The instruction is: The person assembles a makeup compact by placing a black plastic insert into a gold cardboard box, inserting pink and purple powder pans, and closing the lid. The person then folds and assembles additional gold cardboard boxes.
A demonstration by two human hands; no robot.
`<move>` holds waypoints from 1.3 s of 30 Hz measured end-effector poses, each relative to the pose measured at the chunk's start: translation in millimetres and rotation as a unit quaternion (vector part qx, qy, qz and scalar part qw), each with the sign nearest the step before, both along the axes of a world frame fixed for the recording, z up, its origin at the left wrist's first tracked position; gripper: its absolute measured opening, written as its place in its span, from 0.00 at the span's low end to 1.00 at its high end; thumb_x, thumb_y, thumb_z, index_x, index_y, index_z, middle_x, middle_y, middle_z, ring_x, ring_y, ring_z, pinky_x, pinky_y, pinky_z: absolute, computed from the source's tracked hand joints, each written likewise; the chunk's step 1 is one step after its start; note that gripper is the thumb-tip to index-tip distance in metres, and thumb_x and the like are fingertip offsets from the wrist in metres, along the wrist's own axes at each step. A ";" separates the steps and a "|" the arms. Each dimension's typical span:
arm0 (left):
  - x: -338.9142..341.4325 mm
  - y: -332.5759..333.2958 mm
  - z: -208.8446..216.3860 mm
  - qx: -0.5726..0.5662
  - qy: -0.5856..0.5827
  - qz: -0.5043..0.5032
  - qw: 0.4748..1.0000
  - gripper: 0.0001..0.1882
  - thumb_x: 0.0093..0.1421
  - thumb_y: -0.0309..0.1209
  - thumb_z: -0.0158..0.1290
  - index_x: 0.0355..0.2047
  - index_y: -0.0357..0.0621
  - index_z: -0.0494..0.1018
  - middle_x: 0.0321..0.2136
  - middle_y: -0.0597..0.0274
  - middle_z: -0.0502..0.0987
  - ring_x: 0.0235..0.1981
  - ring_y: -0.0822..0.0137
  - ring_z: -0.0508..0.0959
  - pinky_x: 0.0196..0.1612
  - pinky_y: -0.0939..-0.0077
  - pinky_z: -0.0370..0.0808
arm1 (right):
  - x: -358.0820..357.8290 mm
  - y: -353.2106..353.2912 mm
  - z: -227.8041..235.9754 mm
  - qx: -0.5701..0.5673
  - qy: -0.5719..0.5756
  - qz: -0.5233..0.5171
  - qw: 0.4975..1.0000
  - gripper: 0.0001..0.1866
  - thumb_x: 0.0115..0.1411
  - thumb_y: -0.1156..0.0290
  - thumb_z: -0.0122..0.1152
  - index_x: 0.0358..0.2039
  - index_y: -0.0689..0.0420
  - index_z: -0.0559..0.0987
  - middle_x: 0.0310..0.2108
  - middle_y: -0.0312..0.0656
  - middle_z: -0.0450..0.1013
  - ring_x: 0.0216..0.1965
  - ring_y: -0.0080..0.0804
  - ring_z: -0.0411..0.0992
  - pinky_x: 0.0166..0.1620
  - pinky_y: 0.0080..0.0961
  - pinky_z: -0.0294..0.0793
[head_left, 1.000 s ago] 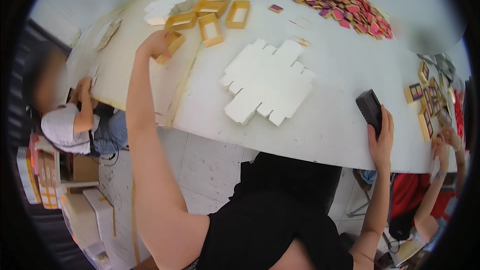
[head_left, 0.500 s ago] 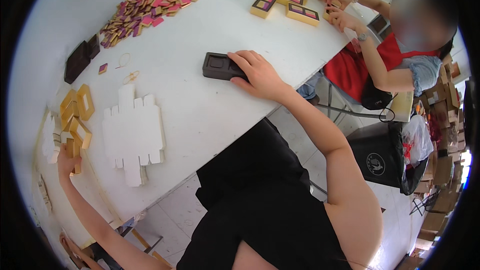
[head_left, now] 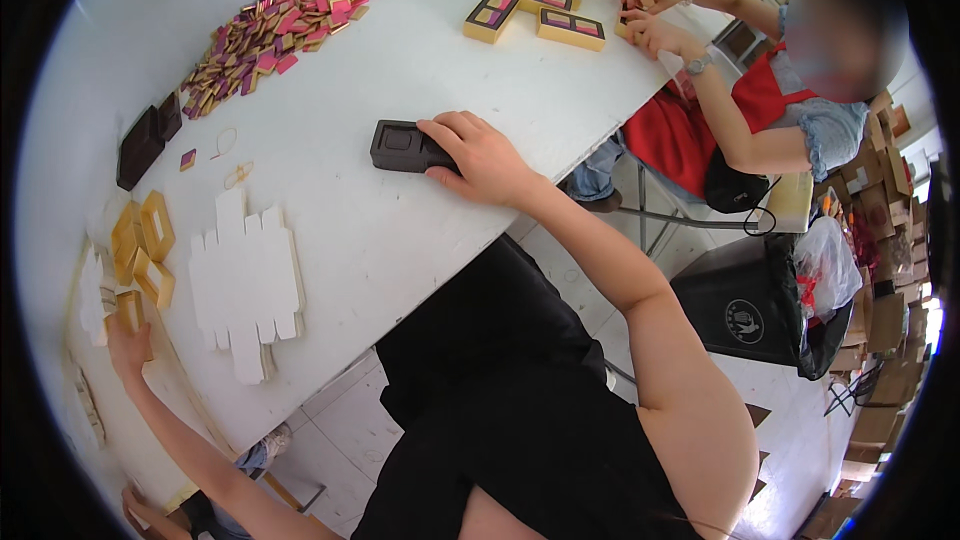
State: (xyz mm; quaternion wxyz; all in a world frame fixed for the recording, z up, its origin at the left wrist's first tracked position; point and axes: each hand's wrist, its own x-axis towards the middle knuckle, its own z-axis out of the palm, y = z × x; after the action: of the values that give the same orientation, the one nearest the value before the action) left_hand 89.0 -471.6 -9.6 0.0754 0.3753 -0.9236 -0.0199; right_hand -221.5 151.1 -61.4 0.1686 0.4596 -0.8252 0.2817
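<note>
At the far left, my left hand [head_left: 128, 345] closes on a gold box frame [head_left: 131, 309]; the fingers are partly hidden. Just beyond it lie several more open gold frames [head_left: 154, 225]. My right hand [head_left: 485, 162] is wrapped over the right end of a small black insert tray [head_left: 398, 145], which rests on the table. A square recess shows in the tray's uncovered end. Between my hands lies a stack of white die-cut card blanks [head_left: 245, 280].
A heap of pink, purple and gold tiles [head_left: 285, 30] covers the far left. Stacked black trays [head_left: 140, 148] stand near it. Filled gold boxes [head_left: 570, 28] sit at the far right, where a co-worker's hands [head_left: 655, 20] handle one. A black bin [head_left: 740, 310] stands right of the table.
The whole view has shifted, so most things sit further left in it. My right hand stays on the black tray, and my left hand keeps its grip on the gold frame.
</note>
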 end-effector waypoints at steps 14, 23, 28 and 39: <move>-224.5 351.0 50.9 0.050 -0.018 -0.501 0.864 0.42 0.47 0.35 0.68 0.61 0.42 0.64 0.52 0.51 0.70 0.53 0.50 0.72 0.53 0.60 0.72 | -1.8 3.0 -3.8 -0.079 -0.017 -0.199 0.977 0.33 0.52 0.69 0.68 0.58 0.62 0.67 0.52 0.51 0.68 0.52 0.51 0.67 0.55 0.42 0.70; -260.8 352.9 -23.3 0.038 0.109 -0.508 0.854 0.44 0.50 0.37 0.67 0.65 0.40 0.61 0.52 0.50 0.72 0.52 0.50 0.71 0.55 0.58 0.68 | -5.1 5.0 0.4 -0.074 -0.051 -0.127 0.988 0.33 0.49 0.73 0.69 0.56 0.65 0.68 0.50 0.51 0.67 0.52 0.50 0.67 0.55 0.39 0.70; -258.6 352.3 -18.4 0.048 0.107 -0.512 0.851 0.43 0.50 0.36 0.67 0.64 0.40 0.61 0.52 0.50 0.72 0.52 0.50 0.71 0.55 0.59 0.68 | -4.6 3.1 2.0 -0.067 -0.059 -0.128 0.988 0.33 0.50 0.72 0.69 0.57 0.64 0.68 0.51 0.50 0.68 0.52 0.50 0.67 0.55 0.40 0.70; -257.8 347.0 -27.6 0.002 0.180 -0.514 0.839 0.53 0.41 0.42 0.72 0.65 0.39 0.60 0.50 0.52 0.72 0.51 0.51 0.71 0.55 0.59 0.68 | -2.7 9.4 15.0 -0.165 -0.180 -0.075 0.967 0.35 0.50 0.72 0.70 0.58 0.62 0.67 0.51 0.52 0.70 0.51 0.52 0.69 0.55 0.40 0.70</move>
State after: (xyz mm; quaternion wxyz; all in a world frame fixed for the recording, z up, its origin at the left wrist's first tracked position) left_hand -168.8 -124.6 -37.2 0.2188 -0.1632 -0.9538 -0.1250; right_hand -224.2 160.5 -46.4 0.1115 0.3038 -0.8164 0.4783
